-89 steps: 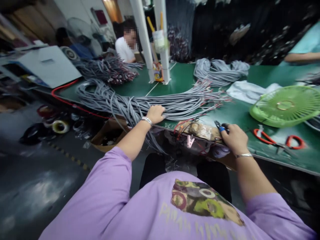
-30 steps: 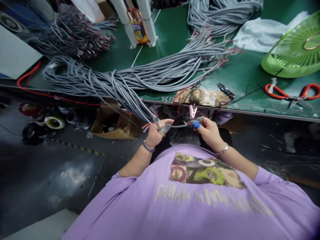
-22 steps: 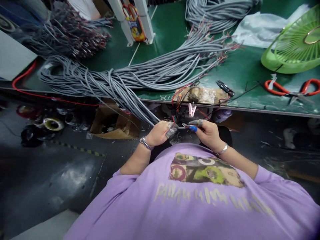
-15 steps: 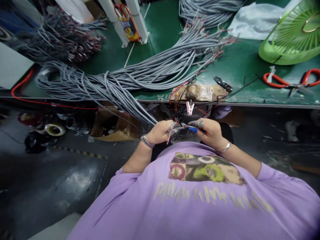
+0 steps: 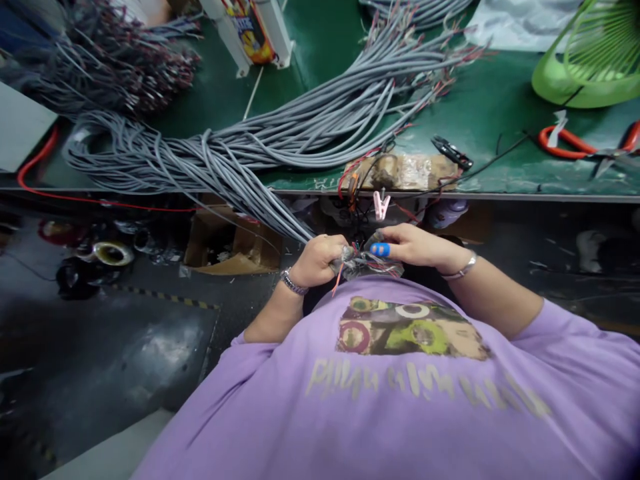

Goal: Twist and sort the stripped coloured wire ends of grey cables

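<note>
My left hand (image 5: 320,261) is closed around the ends of several grey cables (image 5: 280,217), which run down to it from the table. Thin pink-orange wires (image 5: 339,279) stick out below its fingers. Close beside it, my right hand (image 5: 403,244) has its fingers bent together at the cable ends, with blue tape (image 5: 380,250) on one digit. What its fingertips pinch is small and partly hidden. Grey stripped sheathing and loose wires (image 5: 375,267) lie between the hands, just in front of the purple shirt.
On the green table (image 5: 310,73) lie a large grey cable bundle (image 5: 300,127), black cutters (image 5: 451,153), orange-handled scissors (image 5: 567,143) and a green fan (image 5: 585,67). A pink clip (image 5: 381,205) sits at the table edge. An open cardboard box (image 5: 233,243) stands below.
My right hand has shifted slightly left and up, turning its fingers over the cable ends. My left hand stays on the cables. The view has tilted down a little.
</note>
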`<action>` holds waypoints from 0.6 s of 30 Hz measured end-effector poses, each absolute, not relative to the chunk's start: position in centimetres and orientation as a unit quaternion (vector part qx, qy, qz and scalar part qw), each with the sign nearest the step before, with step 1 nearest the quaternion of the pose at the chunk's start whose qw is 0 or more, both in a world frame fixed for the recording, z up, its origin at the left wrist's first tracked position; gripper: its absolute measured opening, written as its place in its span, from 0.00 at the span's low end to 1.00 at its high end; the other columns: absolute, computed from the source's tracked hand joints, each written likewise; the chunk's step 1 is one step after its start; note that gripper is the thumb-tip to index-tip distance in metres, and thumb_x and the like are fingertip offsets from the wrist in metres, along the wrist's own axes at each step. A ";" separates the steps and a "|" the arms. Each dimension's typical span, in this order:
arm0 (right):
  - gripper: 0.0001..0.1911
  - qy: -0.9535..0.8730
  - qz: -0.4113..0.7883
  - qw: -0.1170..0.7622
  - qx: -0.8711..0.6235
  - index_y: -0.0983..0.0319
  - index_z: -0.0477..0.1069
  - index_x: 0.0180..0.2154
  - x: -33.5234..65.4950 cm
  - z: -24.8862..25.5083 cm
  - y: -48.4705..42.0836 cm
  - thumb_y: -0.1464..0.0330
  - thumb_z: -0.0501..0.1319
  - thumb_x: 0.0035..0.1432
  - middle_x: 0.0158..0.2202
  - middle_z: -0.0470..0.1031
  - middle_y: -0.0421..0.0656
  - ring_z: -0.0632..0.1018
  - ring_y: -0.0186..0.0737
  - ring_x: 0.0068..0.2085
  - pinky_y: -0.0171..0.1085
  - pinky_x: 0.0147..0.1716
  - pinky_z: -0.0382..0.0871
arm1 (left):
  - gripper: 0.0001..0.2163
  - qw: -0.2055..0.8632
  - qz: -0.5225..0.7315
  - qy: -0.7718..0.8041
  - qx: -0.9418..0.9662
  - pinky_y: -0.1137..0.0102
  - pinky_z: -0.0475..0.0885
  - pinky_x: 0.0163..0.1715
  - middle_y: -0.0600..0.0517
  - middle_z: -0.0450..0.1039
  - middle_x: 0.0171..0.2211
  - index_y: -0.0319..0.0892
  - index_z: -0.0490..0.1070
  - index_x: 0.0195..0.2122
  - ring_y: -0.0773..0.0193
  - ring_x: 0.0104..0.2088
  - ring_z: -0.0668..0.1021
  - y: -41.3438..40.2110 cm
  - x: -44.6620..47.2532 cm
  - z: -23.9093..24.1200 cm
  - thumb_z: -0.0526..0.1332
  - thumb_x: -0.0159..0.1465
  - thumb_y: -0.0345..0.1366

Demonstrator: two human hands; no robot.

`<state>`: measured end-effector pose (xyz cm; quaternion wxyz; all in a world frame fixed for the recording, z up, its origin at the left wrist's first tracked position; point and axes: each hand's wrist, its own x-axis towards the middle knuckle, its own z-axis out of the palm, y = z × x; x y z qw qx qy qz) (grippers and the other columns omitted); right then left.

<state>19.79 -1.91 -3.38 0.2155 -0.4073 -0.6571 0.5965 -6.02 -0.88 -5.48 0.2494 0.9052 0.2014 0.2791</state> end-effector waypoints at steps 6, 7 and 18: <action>0.28 -0.624 0.661 0.194 -0.370 0.64 0.70 0.26 18.0 -4.1 -1.7 0.45 0.69 0.47 0.20 0.66 0.36 0.63 0.28 0.23 0.32 0.23 0.57 | 0.16 0.270 0.206 0.275 0.900 0.67 0.63 0.32 0.49 0.73 0.29 0.42 0.73 0.30 0.64 0.29 0.72 -1.1 -6.5 -5.5 0.55 0.68 0.47; 0.28 -0.621 0.663 0.204 -0.365 0.64 0.69 0.26 18.0 -4.2 -1.7 0.45 0.69 0.48 0.20 0.66 0.35 0.63 0.28 0.23 0.32 0.23 0.57 | 0.17 0.300 0.207 0.276 0.890 0.67 0.63 0.32 0.50 0.72 0.28 0.42 0.72 0.29 0.64 0.28 0.71 -1.1 -6.5 -5.6 0.57 0.67 0.49; 0.17 -0.817 0.330 0.278 -0.383 0.62 0.68 0.23 17.9 -4.7 -2.2 0.60 0.61 0.62 0.23 0.67 0.40 0.66 0.34 0.26 0.36 0.28 0.60 | 0.25 0.596 0.616 0.322 0.403 0.74 0.58 0.20 0.60 0.55 0.15 0.41 0.68 0.23 0.75 0.15 0.60 -0.9 -6.4 -4.8 0.70 0.53 0.59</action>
